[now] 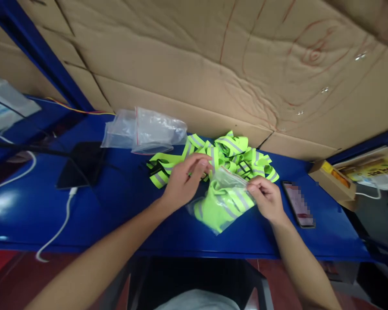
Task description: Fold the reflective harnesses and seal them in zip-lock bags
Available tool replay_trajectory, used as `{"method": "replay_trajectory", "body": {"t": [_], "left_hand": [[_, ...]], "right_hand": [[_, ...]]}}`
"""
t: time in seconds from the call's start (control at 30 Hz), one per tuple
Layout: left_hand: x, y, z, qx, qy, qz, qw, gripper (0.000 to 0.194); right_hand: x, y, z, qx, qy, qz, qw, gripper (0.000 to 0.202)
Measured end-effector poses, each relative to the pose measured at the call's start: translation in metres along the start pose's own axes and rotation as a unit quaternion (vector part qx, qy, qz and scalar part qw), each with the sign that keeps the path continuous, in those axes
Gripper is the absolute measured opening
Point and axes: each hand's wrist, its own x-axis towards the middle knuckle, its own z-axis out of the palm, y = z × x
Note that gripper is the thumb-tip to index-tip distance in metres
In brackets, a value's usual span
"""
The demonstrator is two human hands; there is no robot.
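A clear zip-lock bag (233, 176) with a folded neon-yellow reflective strap (218, 209) inside hangs tilted over the front of the blue table. My right hand (267, 198) pinches the bag's upper right corner between thumb and fingers. Close to its upper left corner, my left hand (186, 178) is closed, thumb against curled fingers; what they hold, if anything, is hidden. Behind both hands lies a heap of loose yellow reflective straps (231, 146) with grey stripes and black buckles.
Clear plastic bags (151, 129) lie at the back left, against a cardboard wall (181, 64). A black device (82, 165) with a white cable (64, 224) rests on the left. On the right are a phone (299, 204) and an open cardboard box (333, 183). The table's front edge (213, 251) is near me.
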Motion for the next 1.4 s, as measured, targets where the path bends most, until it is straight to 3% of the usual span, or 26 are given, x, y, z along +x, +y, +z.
{"method": "replay_trajectory", "body": {"t": [0.1,0.17,0.3,0.4,0.47,0.6,0.67,0.77,1.03,1.27,1.4], "left_hand": [[0.016,-0.008,-0.017,0.098,0.102,0.052,0.989,0.022],[0.026,-0.015,-0.030,0.199,0.133,0.068,0.968,0.020],[0.039,-0.028,-0.052,0.317,0.132,0.056,0.937,0.040],[0.042,-0.034,-0.063,0.354,0.127,0.035,0.926,0.051],[0.043,-0.036,-0.068,0.367,0.118,0.024,0.922,0.051],[0.045,-0.036,-0.067,0.359,0.065,0.029,0.931,0.041],[0.044,-0.035,-0.060,0.356,0.026,0.040,0.933,0.038],[0.038,-0.036,-0.047,0.371,-0.026,0.056,0.927,0.035],[0.024,-0.048,-0.028,0.394,-0.110,0.091,0.908,0.039],[0.024,-0.045,-0.031,0.388,-0.097,0.092,0.912,0.041],[0.023,-0.042,-0.049,0.383,-0.102,0.080,0.915,0.073]], "right_hand": [[0.007,-0.001,-0.019,0.076,0.054,0.020,0.995,0.045],[0.014,-0.001,-0.035,0.105,0.088,0.012,0.991,0.049],[0.033,0.000,-0.073,0.188,0.174,0.022,0.966,0.034],[0.047,0.006,-0.105,0.308,0.329,0.060,0.891,0.030],[0.053,0.015,-0.125,0.327,0.399,0.051,0.855,0.033],[0.059,0.039,-0.151,0.306,0.463,0.032,0.831,0.029],[0.061,0.050,-0.158,0.291,0.478,0.036,0.828,0.024],[0.067,0.064,-0.160,0.263,0.470,0.049,0.841,0.038],[0.076,0.090,-0.146,0.170,0.412,0.086,0.891,0.040],[0.067,0.102,-0.140,0.072,0.401,0.074,0.910,0.041],[0.066,0.104,-0.138,0.027,0.384,0.046,0.922,0.041]]}}
